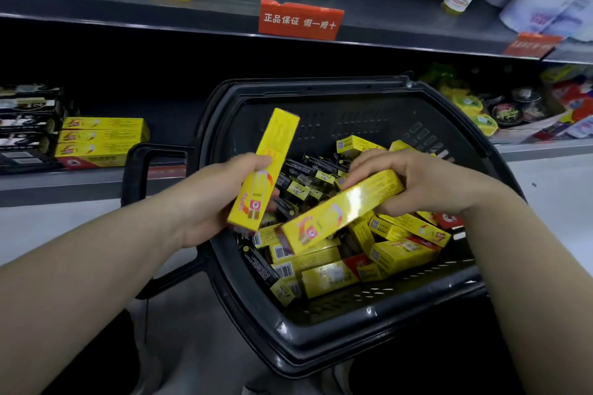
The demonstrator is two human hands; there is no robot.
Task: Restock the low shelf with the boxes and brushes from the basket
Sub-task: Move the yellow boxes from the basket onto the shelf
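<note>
Left hand (211,202) grips upright box (272,151), right hand (426,183) slanted box (353,205); lay both flat atop shelf stack (102,138), labels forward

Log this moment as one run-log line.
left hand: grips near-upright yellow box | right hand: grips slanted yellow box over basket | basket: more boxes inside | low shelf: yellow stack at left

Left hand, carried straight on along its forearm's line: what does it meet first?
Probably the right hand and the long yellow box it grips over the basket. Depth is unclear, so it might instead brush the heaped boxes below.
</note>
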